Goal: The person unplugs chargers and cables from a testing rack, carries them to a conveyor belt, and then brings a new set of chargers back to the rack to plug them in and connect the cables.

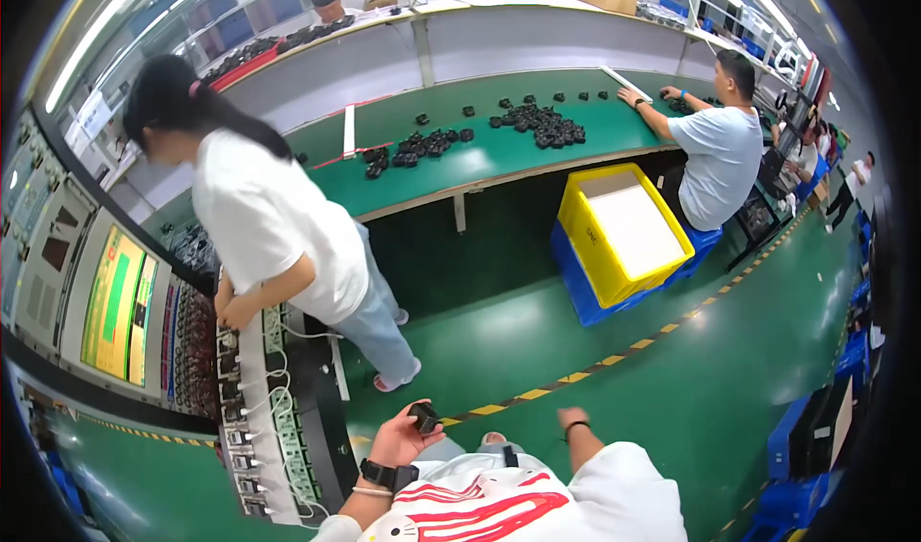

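Observation:
In front of my body, low in the view, my left hand (401, 440) is closed around a small black block-shaped device (423, 417), which shows above the fingers. That wrist carries a black watch and a light band. My right hand (574, 417) hangs over the green floor, away from any object, with a dark band at the wrist. It looks compact and small here, and how its fingers lie cannot be made out. To the left of my left hand runs a rack of sockets (251, 436) with white cables and small plugged-in units.
A person in a white top (273, 216) stands at the rack beside a lit screen (120, 307). Many black devices (542, 125) lie on the green bench (460, 173). Another person (715, 158) sits there, near a yellow crate (624, 283). Striped tape (576, 377) crosses the floor.

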A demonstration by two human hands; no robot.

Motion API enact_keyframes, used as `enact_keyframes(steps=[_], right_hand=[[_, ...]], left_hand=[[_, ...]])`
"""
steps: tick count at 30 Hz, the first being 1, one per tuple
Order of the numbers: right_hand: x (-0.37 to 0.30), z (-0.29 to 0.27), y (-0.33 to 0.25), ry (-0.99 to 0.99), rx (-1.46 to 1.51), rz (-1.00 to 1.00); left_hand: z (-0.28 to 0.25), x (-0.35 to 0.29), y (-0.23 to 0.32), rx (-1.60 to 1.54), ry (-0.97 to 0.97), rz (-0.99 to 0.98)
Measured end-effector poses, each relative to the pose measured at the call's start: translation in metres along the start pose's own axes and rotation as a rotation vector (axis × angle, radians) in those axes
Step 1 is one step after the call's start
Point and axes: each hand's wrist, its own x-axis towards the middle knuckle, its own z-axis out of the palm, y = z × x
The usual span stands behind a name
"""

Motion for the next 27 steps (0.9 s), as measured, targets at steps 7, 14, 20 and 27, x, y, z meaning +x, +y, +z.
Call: enact_keyframes(steps=[7,14,20,27], right_hand=[[0.057,-0.034,0.071,-0.072,-0.296,0.017],[0.100,-0.057,-0.123,-0.375,-0.028,-0.326],[0.176,-0.195,-0.253,-0.050,0.401,-0.332],[0.246,-0.333,-0.317,-0.117,1.249,-0.094]], left_hand=[[0.017,0.118,0.030,-0.353,-0.001,-0.041],[0.058,0.286,0.098,-0.303,0.173,-0.092],[0.115,0.393,0.211,-0.126,0.023,-0.161],[0.129,0.505,0.291,-0.044,0.328,0.008]])
